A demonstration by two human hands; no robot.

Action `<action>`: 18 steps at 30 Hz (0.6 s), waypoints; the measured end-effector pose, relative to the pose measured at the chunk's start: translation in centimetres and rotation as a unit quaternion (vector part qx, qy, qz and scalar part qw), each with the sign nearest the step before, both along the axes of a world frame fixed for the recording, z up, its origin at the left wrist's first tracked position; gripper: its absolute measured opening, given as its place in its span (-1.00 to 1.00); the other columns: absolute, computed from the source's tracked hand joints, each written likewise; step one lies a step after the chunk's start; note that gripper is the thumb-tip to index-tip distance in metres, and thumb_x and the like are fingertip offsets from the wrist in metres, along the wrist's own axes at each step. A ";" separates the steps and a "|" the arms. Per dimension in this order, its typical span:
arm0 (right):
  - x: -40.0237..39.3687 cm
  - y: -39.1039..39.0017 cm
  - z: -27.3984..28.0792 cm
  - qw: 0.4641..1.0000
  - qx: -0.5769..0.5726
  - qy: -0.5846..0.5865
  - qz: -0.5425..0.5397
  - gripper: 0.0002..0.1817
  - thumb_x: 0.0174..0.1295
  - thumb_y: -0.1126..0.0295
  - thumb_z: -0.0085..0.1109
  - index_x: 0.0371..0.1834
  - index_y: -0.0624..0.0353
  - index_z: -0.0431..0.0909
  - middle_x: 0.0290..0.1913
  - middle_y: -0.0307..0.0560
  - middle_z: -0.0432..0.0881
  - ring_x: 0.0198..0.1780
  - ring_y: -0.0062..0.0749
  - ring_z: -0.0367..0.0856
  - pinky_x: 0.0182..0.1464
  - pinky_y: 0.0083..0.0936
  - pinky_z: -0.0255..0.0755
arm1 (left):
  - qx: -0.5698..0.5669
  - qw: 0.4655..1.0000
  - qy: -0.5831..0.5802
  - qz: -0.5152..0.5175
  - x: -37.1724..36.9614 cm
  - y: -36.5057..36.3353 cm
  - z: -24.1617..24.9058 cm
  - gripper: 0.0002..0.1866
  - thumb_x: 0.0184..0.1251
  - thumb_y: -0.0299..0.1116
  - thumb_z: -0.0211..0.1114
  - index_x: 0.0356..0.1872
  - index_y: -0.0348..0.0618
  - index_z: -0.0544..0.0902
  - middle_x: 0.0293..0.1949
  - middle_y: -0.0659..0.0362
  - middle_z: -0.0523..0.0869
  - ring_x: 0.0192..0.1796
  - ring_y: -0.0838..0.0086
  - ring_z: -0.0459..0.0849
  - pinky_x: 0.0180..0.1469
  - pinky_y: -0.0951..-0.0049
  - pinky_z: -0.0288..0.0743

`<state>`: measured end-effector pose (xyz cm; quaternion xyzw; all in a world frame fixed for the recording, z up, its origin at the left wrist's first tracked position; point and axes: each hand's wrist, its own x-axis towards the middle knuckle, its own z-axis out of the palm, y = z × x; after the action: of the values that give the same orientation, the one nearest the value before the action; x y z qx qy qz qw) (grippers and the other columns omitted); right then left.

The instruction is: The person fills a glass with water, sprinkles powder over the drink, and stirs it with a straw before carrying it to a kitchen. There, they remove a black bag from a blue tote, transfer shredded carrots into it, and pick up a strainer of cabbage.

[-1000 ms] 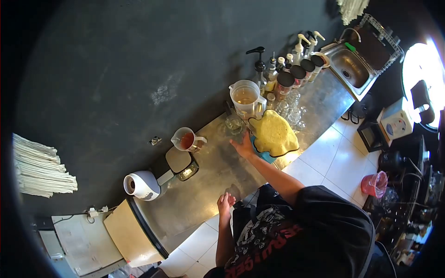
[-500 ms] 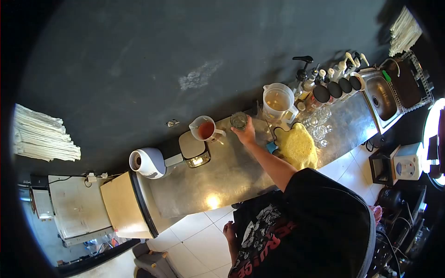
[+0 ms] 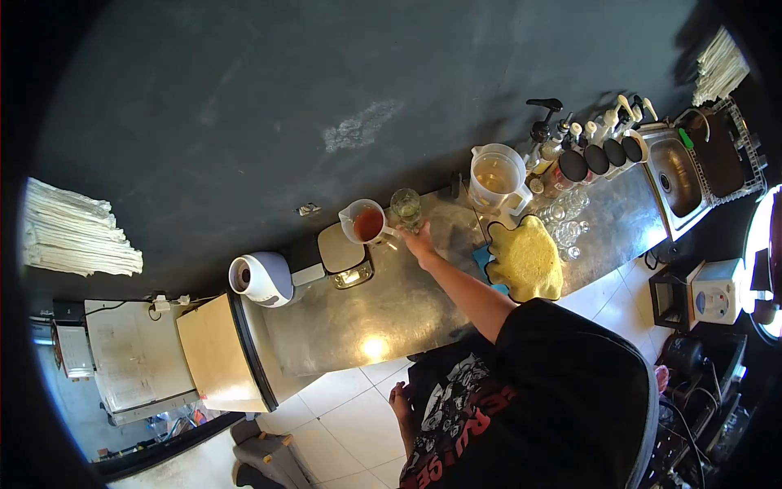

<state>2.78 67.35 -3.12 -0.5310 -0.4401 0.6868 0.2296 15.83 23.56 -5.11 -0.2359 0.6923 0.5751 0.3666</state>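
Observation:
A clear glass (image 3: 406,205) stands out near the wall, just right of a jug of red liquid (image 3: 368,223). My right hand (image 3: 416,244) has its fingers and thumb around the lower part of this glass, and its fingertips are close to the jug's handle. The jug sits beside a kitchen scale (image 3: 341,249), partly over its edge. Below the counter (image 3: 407,301), my left hand (image 3: 399,396) hangs beside the body with its fingers curled in and nothing visible in them.
A larger jug (image 3: 497,176) of pale liquid stands right of the glass. Near it are a yellow cloth (image 3: 528,259), several upturned glasses (image 3: 564,226), black-lidded jars (image 3: 573,168) and pump bottles. A sink (image 3: 674,181) is at far right, a white rounded appliance (image 3: 261,279) at left.
My right hand has moved left with the glass, closer to the jug of red liquid. The fingers are now lower on the glass. The whole view has shifted slightly.

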 end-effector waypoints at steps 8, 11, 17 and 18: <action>1.0 -2.8 0.0 0.997 -0.041 0.065 0.018 0.01 0.06 0.25 0.44 0.47 0.23 -0.06 0.38 0.20 0.25 0.42 -0.08 0.23 0.37 -0.26 0.20 | 0.003 1.000 -0.013 -0.002 -1.0 1.5 1.7 -0.63 0.44 -0.08 0.14 -0.02 -0.20 0.55 -0.22 0.02 0.73 -0.24 0.34 0.69 -0.15 0.32 0.57; 2.7 -1.1 -0.4 0.997 0.043 0.045 -0.034 0.01 0.03 0.35 0.45 0.47 0.23 -0.06 0.38 0.21 0.26 0.41 -0.04 0.24 0.37 -0.23 0.21 | 0.005 1.000 -0.011 -0.003 -0.9 1.1 1.8 -0.63 0.45 -0.08 0.13 -0.01 -0.19 0.55 -0.21 0.01 0.73 -0.20 0.31 0.70 -0.13 0.29 0.58; 2.1 2.1 -1.7 0.950 0.303 -0.060 0.048 -0.11 0.13 0.34 0.39 0.47 0.15 0.03 0.37 0.12 0.29 0.42 -0.16 0.26 0.39 -0.32 0.18 | 0.001 1.000 -0.017 0.000 -0.3 0.6 1.6 -0.63 0.45 -0.07 0.12 0.00 -0.19 0.54 -0.20 0.01 0.72 -0.17 0.31 0.69 -0.11 0.28 0.57; 1.6 2.4 -1.9 0.950 0.303 -0.060 0.048 -0.11 0.13 0.34 0.39 0.47 0.15 0.03 0.37 0.12 0.29 0.42 -0.16 0.26 0.39 -0.32 0.18 | 0.005 1.000 -0.018 0.005 -0.2 0.7 2.0 -0.62 0.45 -0.07 0.12 0.01 -0.19 0.53 -0.20 0.01 0.72 -0.17 0.32 0.69 -0.10 0.29 0.57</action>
<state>4.39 69.71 -5.00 -0.4545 -0.6654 0.4988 0.3193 15.64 24.26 -3.06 -0.2480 0.6816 0.5757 0.3774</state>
